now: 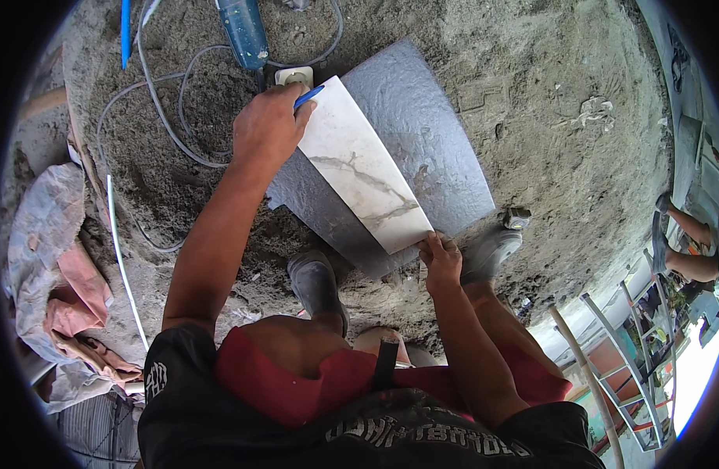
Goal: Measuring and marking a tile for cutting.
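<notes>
A narrow white marble-patterned tile lies slantwise over a larger dark grey tile with a rough face. My left hand is closed around a blue pen, its tip over the white tile's far end. Part of that hand lies along the tile's left edge. At the near right corner, my right hand pinches the white tile between thumb and fingers. The grey tile rests on sandy ground between my boots, partly hidden by the white strip.
Beyond the tiles lie a teal power tool, a white socket and a looping grey cable. A tape measure is beside my right boot. Crumpled sheeting is at left. A ladder and another person's leg show at right.
</notes>
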Tool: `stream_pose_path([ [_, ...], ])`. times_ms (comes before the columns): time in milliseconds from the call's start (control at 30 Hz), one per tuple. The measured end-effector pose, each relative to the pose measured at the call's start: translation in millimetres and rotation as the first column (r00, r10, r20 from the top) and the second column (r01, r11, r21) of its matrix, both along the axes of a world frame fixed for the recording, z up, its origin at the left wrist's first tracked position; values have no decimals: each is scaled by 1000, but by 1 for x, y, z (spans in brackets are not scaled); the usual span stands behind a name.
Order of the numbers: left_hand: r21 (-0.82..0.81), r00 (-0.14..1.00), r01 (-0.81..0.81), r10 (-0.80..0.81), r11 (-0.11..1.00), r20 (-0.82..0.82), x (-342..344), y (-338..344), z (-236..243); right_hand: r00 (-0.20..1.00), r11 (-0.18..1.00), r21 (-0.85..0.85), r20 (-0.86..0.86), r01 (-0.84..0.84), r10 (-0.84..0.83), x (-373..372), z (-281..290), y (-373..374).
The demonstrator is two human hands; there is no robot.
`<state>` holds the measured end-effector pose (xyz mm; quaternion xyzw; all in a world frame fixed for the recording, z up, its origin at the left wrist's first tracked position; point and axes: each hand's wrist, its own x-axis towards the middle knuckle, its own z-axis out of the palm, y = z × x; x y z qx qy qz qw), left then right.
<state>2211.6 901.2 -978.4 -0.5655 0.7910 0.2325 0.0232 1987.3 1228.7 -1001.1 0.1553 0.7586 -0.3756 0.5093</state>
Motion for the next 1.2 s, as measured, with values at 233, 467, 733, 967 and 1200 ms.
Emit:
stream_pose_path([
  [233, 19, 1000, 6, -6, 1000, -9, -1, -2, 2, 999, 999, 2, -26, 34, -34, 0, 5, -4],
  [467, 83, 999, -21, 24, 996, -33, 0, -6, 8, 996, 996, 4, -25, 86, -86, 2, 5, -4],
  [733, 209, 999, -48, 51, 977, -7, 15, 5, 24, 997, 997, 8, 28, 72, -73, 8, 16, -1],
  [967, 202, 999, -26, 20, 979, 31, 14, 28, 19, 989, 982, -135, -80, -134, 125, 11, 22, -11],
  [1200, 91, 995, 45, -36, 995, -95, 12, 38, 7, 892, 995, -88, -453, -48, 3, -110, 20, 18],
])
